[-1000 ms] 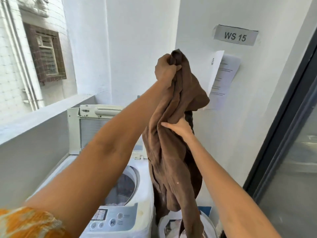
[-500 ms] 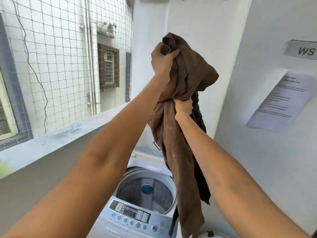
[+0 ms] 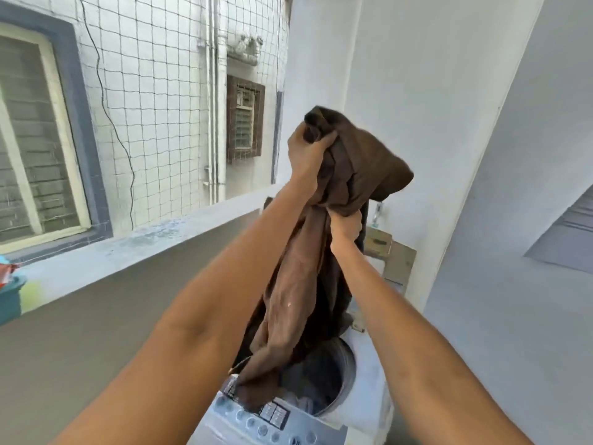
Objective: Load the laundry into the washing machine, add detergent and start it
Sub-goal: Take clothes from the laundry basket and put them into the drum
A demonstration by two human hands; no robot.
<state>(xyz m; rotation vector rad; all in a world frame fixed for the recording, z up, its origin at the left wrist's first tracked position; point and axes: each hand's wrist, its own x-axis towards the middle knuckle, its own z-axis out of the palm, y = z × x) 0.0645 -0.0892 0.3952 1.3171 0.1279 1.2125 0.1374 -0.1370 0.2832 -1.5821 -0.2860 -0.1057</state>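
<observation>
Clenched in both grips, left hand [image 3: 306, 152] above right hand [image 3: 346, 224], soft limp cloth [image 3: 298, 297] is dangled onto the washer [image 3: 369, 374].

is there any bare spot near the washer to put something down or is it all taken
Bare: the washer's white top right of the drum opening, and the concrete ledge under the netted opening. Crowded: the control panel, where the brown garment held by the left hand and right hand drapes.
</observation>
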